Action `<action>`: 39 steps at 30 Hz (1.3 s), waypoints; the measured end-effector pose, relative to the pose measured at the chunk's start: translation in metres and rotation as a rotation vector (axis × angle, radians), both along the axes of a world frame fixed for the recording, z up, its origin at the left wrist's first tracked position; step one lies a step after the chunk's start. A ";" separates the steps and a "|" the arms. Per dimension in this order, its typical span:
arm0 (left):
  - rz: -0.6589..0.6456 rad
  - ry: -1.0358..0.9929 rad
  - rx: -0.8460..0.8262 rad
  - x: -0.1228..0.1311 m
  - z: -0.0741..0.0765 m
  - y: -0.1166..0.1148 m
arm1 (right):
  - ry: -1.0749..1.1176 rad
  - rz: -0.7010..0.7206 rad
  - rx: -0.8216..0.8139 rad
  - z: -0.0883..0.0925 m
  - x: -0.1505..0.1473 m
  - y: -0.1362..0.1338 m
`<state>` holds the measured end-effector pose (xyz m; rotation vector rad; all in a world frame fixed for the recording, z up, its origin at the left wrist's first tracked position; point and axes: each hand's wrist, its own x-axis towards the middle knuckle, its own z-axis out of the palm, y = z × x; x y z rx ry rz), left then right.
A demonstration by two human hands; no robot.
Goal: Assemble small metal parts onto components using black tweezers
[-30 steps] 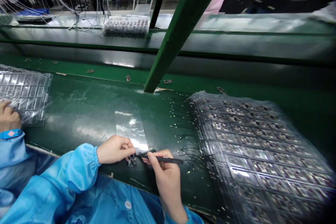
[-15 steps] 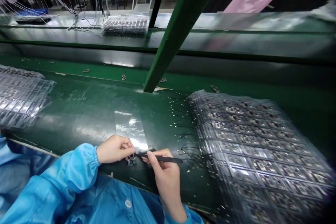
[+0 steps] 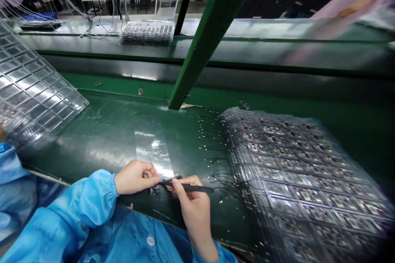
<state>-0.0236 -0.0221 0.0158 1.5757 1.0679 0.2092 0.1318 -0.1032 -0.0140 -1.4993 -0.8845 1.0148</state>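
Observation:
My left hand (image 3: 135,176) is closed in a pinch on a small dark component (image 3: 153,190) that rests on the green bench near its front edge. My right hand (image 3: 190,202) grips black tweezers (image 3: 189,188), whose tip meets the component. Just beyond my fingers a clear plastic strip (image 3: 153,151) lies flat on the bench. Both my sleeves are blue.
A tall stack of clear trays (image 3: 302,172) filled with small parts stands at right. At far left a co-worker's blue sleeve (image 3: 12,181) is under a lifted, tilted clear tray (image 3: 33,90). A green slanted beam (image 3: 210,37) rises from the bench. Tiny loose bits (image 3: 210,148) lie scattered.
My hands have stayed nearly still on the component. At left the co-worker's hand has left view and the clear tray has been lifted and tilted upward.

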 end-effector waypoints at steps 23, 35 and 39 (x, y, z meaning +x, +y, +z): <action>0.064 -0.097 -0.109 0.001 0.002 0.000 | 0.091 0.227 0.014 0.011 -0.003 0.005; 0.050 -0.062 0.052 0.000 -0.002 -0.004 | 0.085 0.285 0.009 0.007 -0.004 0.005; 0.065 -0.097 0.017 0.000 -0.001 -0.004 | 0.125 0.299 -0.016 0.010 -0.001 0.007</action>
